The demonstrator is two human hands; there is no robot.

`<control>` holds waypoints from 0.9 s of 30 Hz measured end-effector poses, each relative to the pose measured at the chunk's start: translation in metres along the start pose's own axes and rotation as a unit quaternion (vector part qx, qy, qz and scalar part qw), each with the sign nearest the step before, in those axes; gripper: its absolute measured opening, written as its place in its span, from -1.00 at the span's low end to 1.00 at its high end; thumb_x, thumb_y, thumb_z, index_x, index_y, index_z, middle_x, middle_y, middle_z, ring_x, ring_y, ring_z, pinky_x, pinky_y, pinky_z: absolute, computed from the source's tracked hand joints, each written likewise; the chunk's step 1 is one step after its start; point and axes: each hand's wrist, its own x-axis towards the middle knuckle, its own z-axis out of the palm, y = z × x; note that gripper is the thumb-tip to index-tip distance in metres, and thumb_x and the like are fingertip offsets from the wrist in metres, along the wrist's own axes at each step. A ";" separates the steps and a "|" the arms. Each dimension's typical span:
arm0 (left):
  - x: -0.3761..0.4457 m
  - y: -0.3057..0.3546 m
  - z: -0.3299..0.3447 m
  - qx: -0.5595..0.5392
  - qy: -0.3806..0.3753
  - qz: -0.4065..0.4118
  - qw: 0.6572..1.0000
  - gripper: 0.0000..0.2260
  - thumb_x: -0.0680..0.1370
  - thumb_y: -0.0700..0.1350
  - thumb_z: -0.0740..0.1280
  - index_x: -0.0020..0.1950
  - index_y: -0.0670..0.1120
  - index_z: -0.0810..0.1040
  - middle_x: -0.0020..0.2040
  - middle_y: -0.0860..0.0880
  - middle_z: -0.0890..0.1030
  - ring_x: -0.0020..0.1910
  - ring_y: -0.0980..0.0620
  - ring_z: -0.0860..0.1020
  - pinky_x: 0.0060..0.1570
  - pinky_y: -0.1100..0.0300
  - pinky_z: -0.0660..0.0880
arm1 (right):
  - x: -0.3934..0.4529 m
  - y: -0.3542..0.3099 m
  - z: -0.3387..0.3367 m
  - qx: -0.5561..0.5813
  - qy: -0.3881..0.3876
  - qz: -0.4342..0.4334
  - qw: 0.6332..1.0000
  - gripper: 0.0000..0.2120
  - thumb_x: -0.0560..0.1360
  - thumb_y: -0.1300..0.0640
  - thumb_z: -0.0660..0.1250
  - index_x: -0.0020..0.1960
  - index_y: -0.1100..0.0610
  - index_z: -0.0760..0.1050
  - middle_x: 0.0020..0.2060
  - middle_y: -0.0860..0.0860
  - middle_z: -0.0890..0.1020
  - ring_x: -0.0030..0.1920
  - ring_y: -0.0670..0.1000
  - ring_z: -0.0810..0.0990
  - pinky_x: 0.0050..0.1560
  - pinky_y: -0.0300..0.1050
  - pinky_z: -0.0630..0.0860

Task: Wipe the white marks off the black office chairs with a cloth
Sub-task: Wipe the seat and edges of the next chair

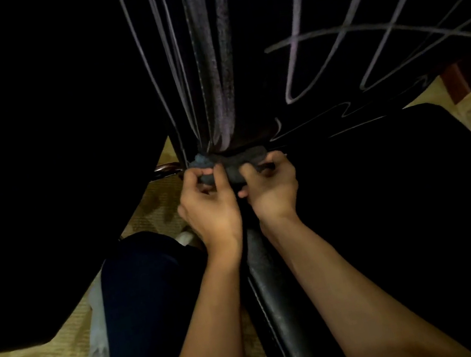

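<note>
Both hands, left hand [209, 205] and right hand [271, 186], curl tight around the bunched dark-grey cloth [230, 165], pressed at the foot of the black padded chair back [237, 52]. White looping chalk marks [330, 45] remain above it. Risk: a wadded cloth may just smear them.

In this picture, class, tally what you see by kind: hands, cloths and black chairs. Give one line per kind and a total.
Hands: 2, the left hand and the right hand, both gripping the cloth.
Cloths: 1, a dark bunched cloth at the foot of the marked backrest.
Black chairs: 2, the marked chair and another chair beside it.
Total: 5
</note>
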 end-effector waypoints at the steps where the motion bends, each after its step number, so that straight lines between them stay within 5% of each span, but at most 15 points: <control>1: 0.005 -0.001 0.000 0.025 -0.019 -0.007 0.999 -0.85 0.53 -0.04 0.44 -0.19 -0.01 0.52 -0.43 0.12 0.49 -0.24 -0.03 0.59 -0.08 0.17 0.45 | 0.004 0.000 0.000 -0.017 0.007 0.012 1.000 -0.73 0.49 0.32 0.37 -0.21 0.06 0.35 -0.34 0.00 0.56 -0.61 -0.13 0.48 -0.51 -0.25 0.40; 3: 0.011 0.001 0.004 0.057 -0.036 -0.044 0.997 -0.86 0.51 -0.06 0.44 -0.20 -0.02 0.52 -0.40 0.13 0.48 -0.14 -0.09 0.58 -0.09 0.19 0.39 | 0.014 -0.007 0.001 -0.027 0.019 0.051 0.998 -0.70 0.49 0.31 0.38 -0.23 0.05 0.31 -0.35 0.01 0.55 -0.64 -0.15 0.46 -0.57 -0.30 0.34; 7: 0.000 0.019 0.011 -0.001 0.015 -0.048 0.999 -0.89 0.52 -0.14 0.45 -0.12 -0.06 0.52 -0.32 0.08 0.55 -0.28 0.12 0.59 -0.08 0.13 0.53 | 0.014 -0.014 0.000 0.049 0.004 0.073 0.996 -0.75 0.53 0.36 0.32 -0.17 0.09 0.33 -0.29 0.10 0.58 -0.55 -0.11 0.56 -0.53 -0.28 0.43; 10: -0.017 0.032 0.015 -0.136 0.059 -0.048 0.988 -0.89 0.59 -0.26 0.38 0.01 -0.19 0.45 -0.49 0.15 0.54 -0.45 0.31 0.54 -0.36 0.43 0.44 | -0.003 -0.014 -0.001 0.112 -0.015 0.022 0.993 -0.79 0.54 0.39 0.31 -0.09 0.12 0.37 -0.25 0.11 0.59 -0.46 -0.08 0.61 -0.44 -0.25 0.49; 13: -0.011 0.035 0.024 -0.200 0.071 -0.070 0.975 -0.90 0.60 -0.24 0.35 0.00 -0.17 0.44 -0.45 0.15 0.58 -0.53 0.24 0.53 -0.45 0.34 0.47 | 0.000 -0.020 0.001 0.170 -0.014 0.018 0.985 -0.78 0.53 0.40 0.32 -0.04 0.11 0.39 -0.21 0.11 0.61 -0.44 -0.06 0.61 -0.42 -0.22 0.52; 18: 0.012 0.009 0.031 -0.106 0.046 -0.100 0.988 -0.93 0.48 -0.19 0.46 -0.14 -0.11 0.58 -0.35 0.08 0.57 -0.40 0.20 0.52 -0.11 0.07 0.61 | 0.017 -0.010 -0.001 0.036 0.018 0.057 0.998 -0.78 0.53 0.31 0.35 -0.11 0.11 0.33 -0.32 0.12 0.59 -0.61 -0.12 0.53 -0.62 -0.32 0.33; 22: 0.031 0.006 0.033 -0.112 -0.021 -0.216 0.970 -0.88 0.44 -0.23 0.47 -0.24 -0.08 0.57 -0.36 0.03 0.62 -0.40 0.07 0.62 -0.14 0.07 0.66 | 0.027 -0.017 0.004 0.034 0.036 0.102 0.993 -0.74 0.54 0.33 0.34 -0.15 0.09 0.29 -0.32 0.10 0.57 -0.60 -0.10 0.55 -0.61 -0.33 0.36; 27: 0.023 0.000 0.033 -0.193 0.022 -0.265 0.945 -0.78 0.52 -0.28 0.41 -0.02 -0.03 0.43 -0.09 -0.07 0.62 -0.13 0.01 0.62 -0.05 0.11 0.59 | 0.014 -0.015 0.012 0.109 0.029 0.121 0.986 -0.72 0.55 0.37 0.29 0.02 0.09 0.23 -0.16 0.12 0.57 -0.47 0.00 0.64 -0.46 -0.25 0.51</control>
